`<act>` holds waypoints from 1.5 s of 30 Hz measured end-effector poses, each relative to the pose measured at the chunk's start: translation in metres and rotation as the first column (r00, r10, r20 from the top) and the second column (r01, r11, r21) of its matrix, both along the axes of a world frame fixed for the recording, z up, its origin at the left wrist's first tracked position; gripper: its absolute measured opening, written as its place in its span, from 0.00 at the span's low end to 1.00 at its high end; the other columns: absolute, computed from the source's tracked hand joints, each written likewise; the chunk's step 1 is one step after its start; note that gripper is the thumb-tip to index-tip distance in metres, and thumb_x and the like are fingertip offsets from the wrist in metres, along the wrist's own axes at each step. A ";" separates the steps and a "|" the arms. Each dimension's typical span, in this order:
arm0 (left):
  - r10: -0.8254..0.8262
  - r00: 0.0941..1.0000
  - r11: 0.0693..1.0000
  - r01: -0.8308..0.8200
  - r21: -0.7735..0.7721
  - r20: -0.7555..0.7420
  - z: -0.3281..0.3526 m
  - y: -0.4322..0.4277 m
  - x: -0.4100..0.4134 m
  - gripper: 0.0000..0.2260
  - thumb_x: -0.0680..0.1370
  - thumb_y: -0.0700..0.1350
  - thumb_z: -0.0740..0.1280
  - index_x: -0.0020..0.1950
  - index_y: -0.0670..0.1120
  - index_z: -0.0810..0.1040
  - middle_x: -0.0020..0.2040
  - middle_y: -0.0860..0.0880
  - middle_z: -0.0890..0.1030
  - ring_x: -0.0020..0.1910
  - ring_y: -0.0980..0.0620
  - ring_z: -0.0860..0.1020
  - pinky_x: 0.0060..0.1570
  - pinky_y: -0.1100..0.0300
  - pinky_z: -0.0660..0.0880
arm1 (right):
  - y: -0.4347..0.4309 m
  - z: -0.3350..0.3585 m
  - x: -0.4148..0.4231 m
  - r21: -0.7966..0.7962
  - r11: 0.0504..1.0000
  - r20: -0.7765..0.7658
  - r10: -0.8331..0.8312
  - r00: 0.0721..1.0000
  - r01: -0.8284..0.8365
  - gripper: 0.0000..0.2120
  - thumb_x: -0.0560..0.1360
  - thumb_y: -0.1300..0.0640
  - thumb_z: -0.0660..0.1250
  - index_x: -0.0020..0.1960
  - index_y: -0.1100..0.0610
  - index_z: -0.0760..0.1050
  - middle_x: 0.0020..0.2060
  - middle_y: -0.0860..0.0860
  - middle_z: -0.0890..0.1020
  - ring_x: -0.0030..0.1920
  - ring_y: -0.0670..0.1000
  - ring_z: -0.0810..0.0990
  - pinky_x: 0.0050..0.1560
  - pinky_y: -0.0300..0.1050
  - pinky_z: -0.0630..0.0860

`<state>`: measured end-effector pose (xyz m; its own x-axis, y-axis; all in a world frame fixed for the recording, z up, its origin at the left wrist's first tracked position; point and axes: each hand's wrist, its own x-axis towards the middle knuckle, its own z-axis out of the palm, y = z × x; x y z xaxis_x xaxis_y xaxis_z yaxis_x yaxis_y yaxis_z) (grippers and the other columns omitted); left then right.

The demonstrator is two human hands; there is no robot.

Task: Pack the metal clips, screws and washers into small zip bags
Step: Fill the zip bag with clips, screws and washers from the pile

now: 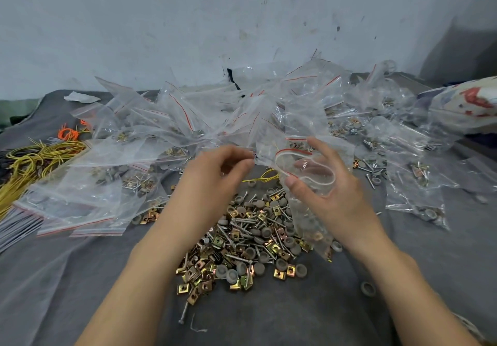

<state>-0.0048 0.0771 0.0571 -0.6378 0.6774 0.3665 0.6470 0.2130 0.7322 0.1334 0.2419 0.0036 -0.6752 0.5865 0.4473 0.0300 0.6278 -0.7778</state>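
Gripping open-mouthed zip bag (308,212), right hand (334,193) hovered above hardware pile (242,243); left hand (212,179) curled at bag edge, pinch unclear.

A heap of clips, screws and washers (250,240) lies front and centre on the cloth (80,278). Behind it, a pile of zip bags (188,119) spreads left and right against the wall (188,23). Wire ties (29,162) lie far left. Above the heap's right side, the right hand (330,184) holds an open bag (306,184), with the left hand (215,176) beside it.
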 end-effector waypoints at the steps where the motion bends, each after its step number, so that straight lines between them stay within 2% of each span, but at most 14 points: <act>1: -0.016 1.000 0.999 0.015 0.050 0.016 0.005 0.001 0.003 0.05 0.79 0.49 0.68 0.54 0.54 0.82 0.44 0.60 0.82 0.44 0.64 0.79 0.42 0.72 0.73 | -0.001 -0.001 -0.001 0.005 1.000 0.019 0.011 1.000 -0.011 0.36 0.69 0.28 0.69 0.73 0.36 0.64 0.54 0.30 0.80 0.60 0.33 0.77 0.62 0.43 0.74; 5: -0.085 0.996 0.992 0.083 0.098 0.017 0.014 0.009 0.015 0.05 0.79 0.47 0.69 0.54 0.54 0.81 0.45 0.61 0.82 0.44 0.64 0.79 0.43 0.67 0.76 | -0.007 -0.005 -0.004 0.078 0.996 0.082 0.047 0.996 -0.053 0.38 0.69 0.27 0.66 0.75 0.36 0.61 0.54 0.33 0.80 0.61 0.33 0.76 0.63 0.42 0.74; 7: -0.131 0.991 0.988 0.129 0.086 0.022 0.016 0.014 0.017 0.08 0.79 0.47 0.69 0.58 0.54 0.79 0.49 0.60 0.81 0.46 0.65 0.79 0.43 0.68 0.76 | -0.009 -0.007 -0.005 0.106 0.991 0.101 0.064 0.993 -0.075 0.38 0.69 0.26 0.65 0.75 0.36 0.61 0.54 0.32 0.79 0.62 0.35 0.75 0.63 0.41 0.72; 10: -0.184 0.983 0.981 0.183 0.071 0.014 0.016 0.017 0.019 0.12 0.80 0.50 0.67 0.63 0.55 0.76 0.54 0.59 0.80 0.50 0.66 0.78 0.46 0.72 0.74 | -0.010 -0.006 -0.006 0.092 0.992 0.092 0.082 0.992 -0.091 0.37 0.70 0.26 0.65 0.76 0.35 0.60 0.54 0.31 0.78 0.62 0.32 0.74 0.61 0.29 0.68; 12: -0.177 0.984 0.980 0.174 0.101 0.023 0.017 0.016 0.017 0.13 0.80 0.52 0.66 0.64 0.57 0.75 0.55 0.59 0.79 0.52 0.65 0.78 0.48 0.70 0.75 | -0.010 -0.005 -0.006 0.073 0.994 0.066 0.081 0.995 -0.085 0.37 0.71 0.28 0.67 0.75 0.37 0.62 0.55 0.32 0.80 0.61 0.29 0.73 0.58 0.22 0.66; 15: -0.137 0.990 0.981 0.131 0.145 0.037 0.018 0.012 0.010 0.11 0.81 0.52 0.65 0.63 0.58 0.75 0.53 0.60 0.80 0.52 0.65 0.78 0.49 0.68 0.76 | -0.008 -0.003 -0.005 0.047 0.996 0.054 0.074 0.996 -0.076 0.37 0.70 0.28 0.67 0.75 0.37 0.63 0.55 0.33 0.81 0.61 0.29 0.74 0.56 0.20 0.66; 19: -0.068 0.997 0.995 0.065 0.074 0.044 0.013 0.004 -0.002 0.12 0.81 0.51 0.64 0.64 0.56 0.74 0.53 0.59 0.80 0.51 0.64 0.78 0.49 0.67 0.76 | -0.007 -0.003 -0.003 0.024 0.998 0.051 0.048 0.998 -0.050 0.37 0.68 0.28 0.67 0.75 0.35 0.62 0.55 0.35 0.82 0.61 0.32 0.76 0.59 0.29 0.70; 25: -0.070 0.997 0.947 0.055 -0.316 -0.037 -0.015 -0.004 -0.014 0.13 0.83 0.50 0.61 0.67 0.53 0.74 0.53 0.58 0.79 0.51 0.60 0.78 0.49 0.64 0.74 | -0.005 -0.001 0.000 0.022 0.999 0.050 0.042 0.998 -0.043 0.36 0.70 0.32 0.69 0.75 0.36 0.64 0.59 0.43 0.83 0.62 0.40 0.78 0.63 0.43 0.74; 27: -0.078 0.991 0.903 0.025 -0.429 -0.107 -0.026 -0.005 -0.018 0.13 0.84 0.47 0.59 0.67 0.51 0.74 0.57 0.55 0.80 0.54 0.57 0.77 0.51 0.63 0.71 | -0.005 -0.002 0.000 0.030 0.999 0.052 0.038 0.998 -0.040 0.36 0.69 0.32 0.69 0.75 0.36 0.64 0.60 0.43 0.82 0.63 0.40 0.78 0.64 0.45 0.74; 29: -0.080 0.987 0.865 0.000 -0.501 -0.138 -0.035 -0.006 -0.023 0.13 0.84 0.46 0.58 0.67 0.50 0.75 0.61 0.52 0.79 0.57 0.55 0.77 0.53 0.63 0.70 | -0.005 -0.003 0.000 0.040 0.998 0.056 0.035 0.998 -0.038 0.37 0.69 0.30 0.68 0.75 0.36 0.63 0.59 0.40 0.81 0.62 0.38 0.77 0.62 0.41 0.73; 33: -0.092 0.990 0.831 0.019 -0.556 -0.104 -0.042 -0.009 -0.030 0.14 0.84 0.44 0.57 0.67 0.51 0.75 0.62 0.53 0.78 0.56 0.56 0.75 0.54 0.63 0.70 | -0.004 -0.004 0.000 0.073 0.997 0.097 0.015 0.995 -0.022 0.38 0.69 0.27 0.67 0.75 0.36 0.62 0.62 0.41 0.80 0.62 0.36 0.76 0.57 0.33 0.69; 36: -0.102 0.991 0.818 0.035 -0.574 -0.086 -0.042 -0.011 -0.032 0.13 0.84 0.44 0.58 0.65 0.50 0.77 0.61 0.52 0.79 0.55 0.54 0.77 0.57 0.58 0.74 | -0.004 -0.004 0.001 0.086 0.996 0.125 0.016 0.992 -0.027 0.36 0.71 0.30 0.67 0.76 0.36 0.61 0.65 0.41 0.79 0.65 0.41 0.77 0.61 0.41 0.71; 40: -0.106 0.992 0.806 0.043 -0.590 -0.072 -0.041 -0.012 -0.033 0.13 0.83 0.45 0.58 0.66 0.50 0.77 0.60 0.53 0.77 0.56 0.54 0.76 0.55 0.61 0.72 | -0.005 -0.003 0.003 0.093 0.994 0.160 0.033 0.987 -0.049 0.35 0.71 0.30 0.66 0.75 0.35 0.60 0.62 0.37 0.79 0.68 0.46 0.75 0.68 0.54 0.73; 45: -0.098 0.991 0.747 0.016 -0.664 -0.086 -0.042 -0.009 -0.029 0.17 0.82 0.46 0.55 0.69 0.51 0.73 0.64 0.52 0.72 0.66 0.50 0.68 0.69 0.50 0.67 | -0.006 -0.001 0.002 0.124 0.990 0.174 0.038 0.984 -0.060 0.37 0.71 0.29 0.64 0.77 0.39 0.61 0.54 0.29 0.76 0.67 0.47 0.76 0.69 0.59 0.72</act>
